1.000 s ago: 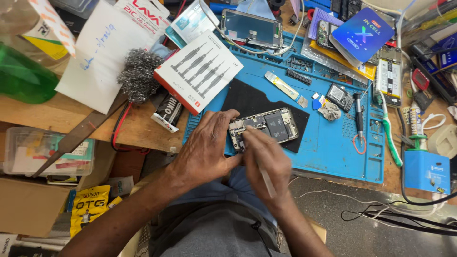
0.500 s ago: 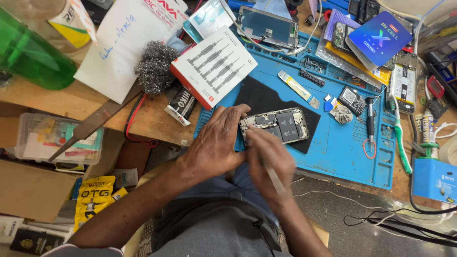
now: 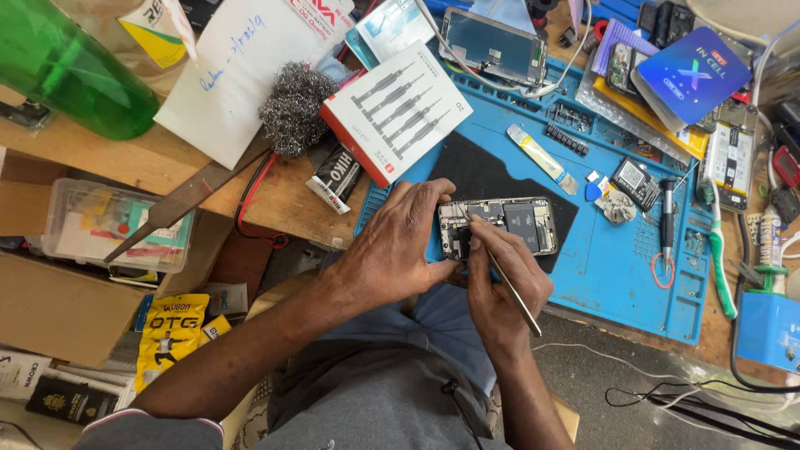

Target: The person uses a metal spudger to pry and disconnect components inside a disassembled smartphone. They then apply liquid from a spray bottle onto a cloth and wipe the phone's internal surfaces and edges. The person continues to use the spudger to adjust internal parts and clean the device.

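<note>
Right hand [image 3: 500, 287]: fingers pinched together around a thin metal tool [image 3: 502, 275], held like a pen. The tool's tip rests on the inner parts of an opened phone [image 3: 500, 225], near that phone's left end; its other end runs toward 5 o'clock, past the knuckles.

Left hand [image 3: 400, 246]: fingers curled and close together, fingertips pressed on the left edge of the phone, the palm lying on the blue mat [image 3: 617, 275]. Whether the thumb also touches the phone cannot be told.

The phone lies flat, its long side running 9 to 3 o'clock, with its back cover off and its inner parts exposed. It sits on a black pad [image 3: 492, 171] on the blue mat, near the mat's lower left part.

Around the phone: at 11 o'clock, a white box with red edge [image 3: 396, 112] printed with drawings of screwdrivers; beyond it, a wad of steel wool [image 3: 296, 108]. At 12 o'clock, at the far edge of the mat, a phone screen [image 3: 492, 46]. At 1 o'clock, a pale flat strip with a yellow stripe [image 3: 542, 158]. At 3 o'clock, a small screwdriver [image 3: 667, 217] upright on the mat, with a small dark component [image 3: 635, 182] just beside it. At 10 o'clock, well apart, a green bottle [image 3: 67, 75] lies on the wooden bench [image 3: 167, 167].
</note>
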`<move>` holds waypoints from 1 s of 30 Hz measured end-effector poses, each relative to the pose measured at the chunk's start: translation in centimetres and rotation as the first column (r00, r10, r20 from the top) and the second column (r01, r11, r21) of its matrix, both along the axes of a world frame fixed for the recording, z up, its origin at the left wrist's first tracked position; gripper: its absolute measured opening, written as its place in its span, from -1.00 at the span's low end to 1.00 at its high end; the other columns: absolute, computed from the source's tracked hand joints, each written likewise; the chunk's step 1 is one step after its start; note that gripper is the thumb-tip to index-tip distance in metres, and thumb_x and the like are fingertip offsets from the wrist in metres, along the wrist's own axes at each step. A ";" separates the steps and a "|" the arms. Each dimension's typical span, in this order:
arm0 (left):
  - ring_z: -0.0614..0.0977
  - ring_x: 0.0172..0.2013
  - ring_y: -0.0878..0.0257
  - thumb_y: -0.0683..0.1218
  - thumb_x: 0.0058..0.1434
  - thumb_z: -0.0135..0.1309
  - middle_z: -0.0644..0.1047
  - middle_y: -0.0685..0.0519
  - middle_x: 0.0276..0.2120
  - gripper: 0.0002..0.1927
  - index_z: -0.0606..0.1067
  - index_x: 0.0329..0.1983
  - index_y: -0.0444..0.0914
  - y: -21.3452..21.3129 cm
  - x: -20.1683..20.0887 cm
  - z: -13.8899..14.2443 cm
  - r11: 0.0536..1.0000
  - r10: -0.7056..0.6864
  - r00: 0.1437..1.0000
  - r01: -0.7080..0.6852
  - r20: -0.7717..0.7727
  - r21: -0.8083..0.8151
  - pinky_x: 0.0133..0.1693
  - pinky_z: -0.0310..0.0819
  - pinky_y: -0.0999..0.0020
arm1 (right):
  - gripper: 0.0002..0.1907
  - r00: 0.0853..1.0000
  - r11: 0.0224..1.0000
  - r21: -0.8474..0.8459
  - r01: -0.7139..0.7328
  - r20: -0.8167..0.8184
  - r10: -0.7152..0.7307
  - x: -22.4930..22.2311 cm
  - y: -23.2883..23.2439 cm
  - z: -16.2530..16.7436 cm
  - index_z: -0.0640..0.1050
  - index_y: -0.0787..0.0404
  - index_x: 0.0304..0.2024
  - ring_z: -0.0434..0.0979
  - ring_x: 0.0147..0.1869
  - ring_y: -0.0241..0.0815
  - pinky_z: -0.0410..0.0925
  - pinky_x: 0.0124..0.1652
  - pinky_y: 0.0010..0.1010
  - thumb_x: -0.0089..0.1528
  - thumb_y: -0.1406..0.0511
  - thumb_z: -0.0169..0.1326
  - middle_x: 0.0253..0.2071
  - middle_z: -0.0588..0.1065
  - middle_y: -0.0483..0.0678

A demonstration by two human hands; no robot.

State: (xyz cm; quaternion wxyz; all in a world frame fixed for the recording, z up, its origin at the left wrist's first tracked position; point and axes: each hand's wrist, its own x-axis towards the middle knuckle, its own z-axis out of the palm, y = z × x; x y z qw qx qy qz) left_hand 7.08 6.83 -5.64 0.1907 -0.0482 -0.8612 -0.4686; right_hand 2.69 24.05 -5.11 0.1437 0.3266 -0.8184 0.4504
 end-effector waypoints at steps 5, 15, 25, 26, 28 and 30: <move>0.50 0.15 -0.12 -0.21 -0.09 0.32 0.48 -0.18 0.10 -0.17 0.26 0.28 -0.37 0.0 -0.1 -0.4 0.999 0.013 0.999 -0.015 -0.038 -0.050 0.17 0.42 0.06 | -0.79 0.991 0.996 0.065 -0.055 -0.116 0.063 0.6 -0.6 -0.2 0.60 0.35 -0.02 0.68 0.10 0.00 0.52 0.06 -0.31 0.29 0.52 0.17 0.01 0.60 0.16; 0.48 0.14 -0.13 -0.15 -0.08 0.36 0.45 -0.20 0.10 -0.16 0.25 0.27 -0.39 0.1 -0.1 -0.5 0.999 0.012 0.999 -0.014 -0.042 -0.051 0.17 0.40 0.03 | -0.78 0.985 0.993 0.089 -0.082 -0.143 0.095 0.7 -0.5 0.3 0.60 0.33 -0.02 0.67 0.11 0.00 0.51 0.07 -0.30 0.27 0.52 0.18 0.03 0.59 0.16; 0.49 0.11 -0.15 -0.11 -0.10 0.42 0.46 -0.22 0.06 -0.13 0.25 0.24 -0.40 0.3 0.0 -0.4 1.000 -0.003 1.000 0.002 -0.025 -0.013 0.11 0.41 0.03 | -0.77 0.995 0.994 0.110 -0.014 -0.096 0.025 0.6 0.2 0.0 0.60 0.30 0.01 0.68 0.11 0.00 0.52 0.07 -0.32 0.30 0.52 0.17 0.03 0.59 0.12; 0.49 0.10 -0.16 -0.09 -0.13 0.44 0.46 -0.23 0.06 -0.11 0.25 0.23 -0.41 0.3 0.0 -0.4 1.000 -0.005 1.000 0.005 -0.028 -0.009 0.10 0.40 0.02 | -0.78 0.995 0.995 0.102 0.019 -0.094 -0.009 0.6 0.1 0.0 0.60 0.30 0.01 0.68 0.11 -0.01 0.52 0.07 -0.33 0.31 0.52 0.16 0.04 0.60 0.12; 0.50 0.12 -0.15 -0.15 -0.08 0.39 0.47 -0.21 0.08 -0.16 0.26 0.25 -0.38 0.2 0.0 -0.3 1.000 0.017 0.998 -0.019 -0.058 -0.025 0.14 0.42 0.04 | -0.77 0.994 0.995 0.097 -0.004 -0.105 0.015 0.7 0.0 0.1 0.60 0.31 0.01 0.68 0.12 0.00 0.52 0.08 -0.31 0.30 0.52 0.16 0.04 0.59 0.12; 0.50 0.12 -0.15 -0.16 -0.08 0.38 0.48 -0.20 0.07 -0.17 0.26 0.25 -0.38 0.3 -0.1 -0.3 1.000 0.012 0.999 -0.013 -0.051 -0.024 0.14 0.42 0.05 | -0.76 0.984 0.992 0.089 -0.086 -0.146 0.098 0.7 -0.1 0.2 0.59 0.32 0.00 0.67 0.12 0.03 0.50 0.09 -0.27 0.27 0.52 0.17 0.03 0.59 0.13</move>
